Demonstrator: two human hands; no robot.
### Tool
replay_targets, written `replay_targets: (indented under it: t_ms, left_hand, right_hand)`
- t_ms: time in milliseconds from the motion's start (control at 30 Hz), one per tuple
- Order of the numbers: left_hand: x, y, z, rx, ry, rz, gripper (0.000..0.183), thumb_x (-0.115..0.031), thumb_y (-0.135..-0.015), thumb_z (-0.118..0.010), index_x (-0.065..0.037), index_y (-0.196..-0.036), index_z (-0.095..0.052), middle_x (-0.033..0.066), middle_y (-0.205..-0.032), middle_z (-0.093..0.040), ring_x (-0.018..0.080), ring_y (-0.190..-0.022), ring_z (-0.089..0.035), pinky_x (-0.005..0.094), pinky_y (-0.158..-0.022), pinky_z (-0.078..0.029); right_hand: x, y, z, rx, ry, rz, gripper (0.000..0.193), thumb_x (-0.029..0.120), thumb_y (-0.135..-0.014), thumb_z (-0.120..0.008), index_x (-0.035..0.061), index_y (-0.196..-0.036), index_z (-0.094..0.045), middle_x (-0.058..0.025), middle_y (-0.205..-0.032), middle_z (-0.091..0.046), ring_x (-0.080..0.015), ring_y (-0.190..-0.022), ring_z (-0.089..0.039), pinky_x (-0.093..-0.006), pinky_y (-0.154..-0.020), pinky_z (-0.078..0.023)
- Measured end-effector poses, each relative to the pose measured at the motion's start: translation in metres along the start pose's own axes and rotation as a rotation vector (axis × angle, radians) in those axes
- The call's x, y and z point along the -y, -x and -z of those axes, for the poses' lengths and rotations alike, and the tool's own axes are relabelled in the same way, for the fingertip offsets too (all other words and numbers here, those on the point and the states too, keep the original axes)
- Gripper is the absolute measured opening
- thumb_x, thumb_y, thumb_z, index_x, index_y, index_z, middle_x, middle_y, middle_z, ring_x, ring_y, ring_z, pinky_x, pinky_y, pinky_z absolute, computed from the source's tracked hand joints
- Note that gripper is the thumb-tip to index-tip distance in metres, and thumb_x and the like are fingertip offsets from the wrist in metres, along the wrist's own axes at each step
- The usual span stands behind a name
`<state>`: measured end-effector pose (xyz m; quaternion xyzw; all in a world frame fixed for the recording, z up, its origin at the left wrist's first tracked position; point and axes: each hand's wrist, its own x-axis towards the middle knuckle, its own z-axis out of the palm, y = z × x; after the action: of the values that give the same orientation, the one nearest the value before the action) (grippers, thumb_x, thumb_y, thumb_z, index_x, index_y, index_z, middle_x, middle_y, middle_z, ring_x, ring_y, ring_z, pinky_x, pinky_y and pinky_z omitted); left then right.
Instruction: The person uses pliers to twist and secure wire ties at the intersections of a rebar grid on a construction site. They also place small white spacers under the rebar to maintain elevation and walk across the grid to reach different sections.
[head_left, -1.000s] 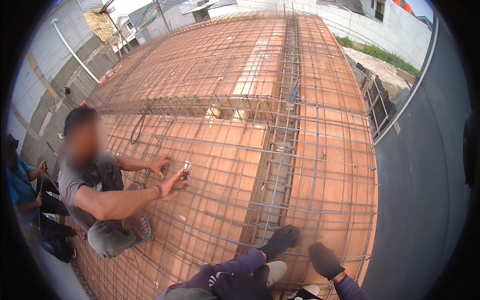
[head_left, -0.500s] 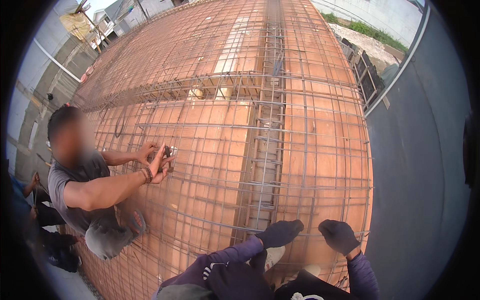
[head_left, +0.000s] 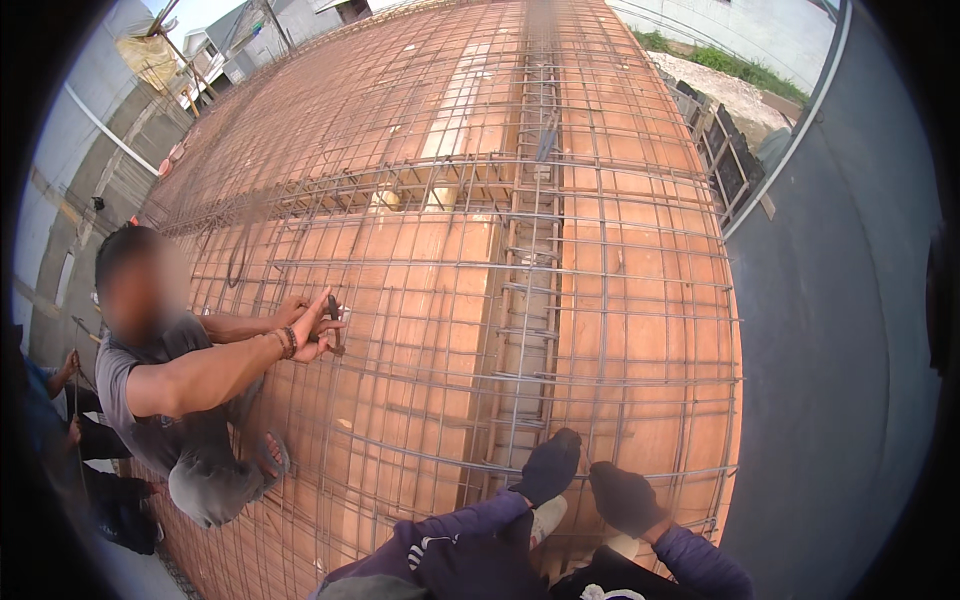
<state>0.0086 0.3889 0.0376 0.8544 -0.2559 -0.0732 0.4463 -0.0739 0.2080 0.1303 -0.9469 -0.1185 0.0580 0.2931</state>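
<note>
Rebar mesh (head_left: 650, 381) below left grip (head_left: 550, 468) and right grip (head_left: 624, 498); cannot tell whether either spread or pinching.

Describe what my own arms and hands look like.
Your left hand and right hand wear near-black gloves, no markings visible. The left sleeve and right sleeve are long and purple. A strip of bare right wrist shows between glove and cuff. White stripes show beside the left sleeve; which garment carries them is unclear.

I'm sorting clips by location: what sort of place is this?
Likely an outdoor building site: a rebar grid spans orange-brown panels, a long channel runs between them, and a co-worker squats there.
</note>
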Motion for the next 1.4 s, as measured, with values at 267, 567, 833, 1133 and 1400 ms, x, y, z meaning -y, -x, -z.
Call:
replay_targets:
  t_ms: [267,567,833,1133,1400]
  left_hand:
    - [-0.017,-0.035,0.054,0.393,1.101,0.622,0.031,-0.026,-0.105,-0.064,-0.001,-0.124,-0.065,0.0063,-0.104,-0.066,0.0188,-0.096,-0.068,0.0354,-0.089,-0.058]
    - [-0.017,-0.042,0.061,0.494,1.269,0.747,0.033,-0.025,-0.105,-0.063,0.002,-0.124,-0.065,0.0085,-0.102,-0.069,0.0181,-0.091,-0.069,0.0372,-0.087,-0.059]
    - [-0.047,-0.043,0.058,0.630,0.619,0.407,0.031,-0.025,-0.107,-0.058,0.002,-0.118,-0.069,0.0084,-0.099,-0.071,0.0160,-0.087,-0.068,0.0319,-0.083,-0.057]
    - [-0.044,-0.035,0.059,0.590,0.158,-0.037,0.029,-0.028,-0.107,-0.053,-0.005,-0.117,-0.068,0.0130,-0.106,-0.073,0.0306,-0.098,-0.071,0.0405,-0.085,-0.056]
    - [-0.026,-0.015,0.028,0.451,0.161,-0.095,0.028,-0.027,-0.108,-0.050,-0.007,-0.113,-0.069,0.0119,-0.106,-0.069,0.0305,-0.097,-0.070,0.0423,-0.086,-0.056]
  right_hand:
    - [-0.019,-0.017,0.030,-0.075,-0.059,-0.077,0.012,0.015,-0.098,-0.060,0.0058,-0.105,-0.064,-0.0165,-0.086,-0.071,-0.0396,-0.073,-0.070,-0.0488,-0.063,-0.056]
    - [-0.021,-0.010,0.042,-0.077,-0.223,-0.192,0.018,0.021,-0.102,-0.059,0.0069,-0.109,-0.067,-0.0198,-0.095,-0.073,-0.0423,-0.086,-0.070,-0.0503,-0.074,-0.056]
    - [-0.006,-0.021,0.053,0.035,-0.128,-0.128,0.018,0.015,-0.096,-0.061,0.0062,-0.111,-0.065,-0.0133,-0.099,-0.068,-0.0350,-0.085,-0.071,-0.0457,-0.072,-0.057]
    - [-0.026,-0.013,0.026,0.053,0.017,0.080,0.022,0.011,-0.087,-0.065,0.0075,-0.109,-0.064,-0.0120,-0.096,-0.062,-0.0338,-0.071,-0.067,-0.0453,-0.059,-0.055]
    - [-0.029,-0.003,0.000,-0.110,0.144,0.059,0.014,0.021,-0.095,-0.064,0.0078,-0.091,-0.065,-0.0118,-0.079,-0.061,-0.0339,-0.058,-0.064,-0.0443,-0.054,-0.053]
